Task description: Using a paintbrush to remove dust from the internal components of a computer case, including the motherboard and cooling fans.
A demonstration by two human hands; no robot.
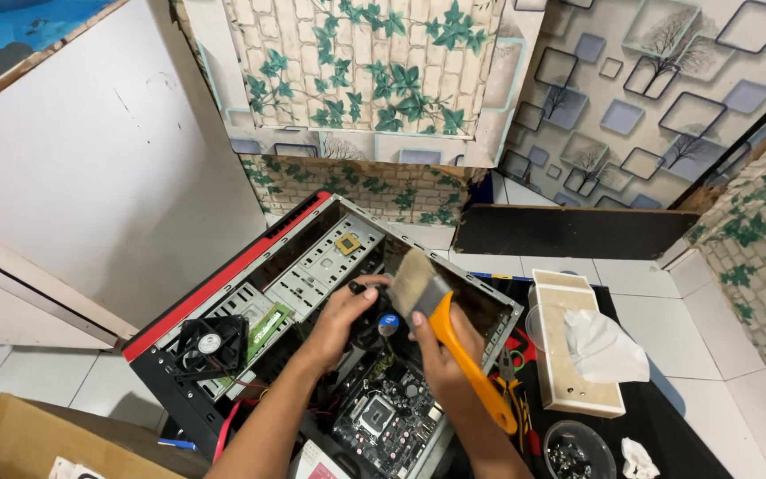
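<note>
Right hand [441,350] has an orange-handled brush [436,315] gripped, bristles up over the open PC case [223,275]. Left hand [347,310] is wrapped around a black fan [381,321] just above the motherboard [383,412]. Tissue box [569,355] sits right of the case.

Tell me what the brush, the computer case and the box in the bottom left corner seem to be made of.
Brush: orange handle, probably glossy plastic; pale bristles, fibre unclear; silvery band, likely metal.
Computer case: bare grey sheet metal, stamped with slots, with a red edge.
Box: matte brown cardboard, by its raw edge.
</note>
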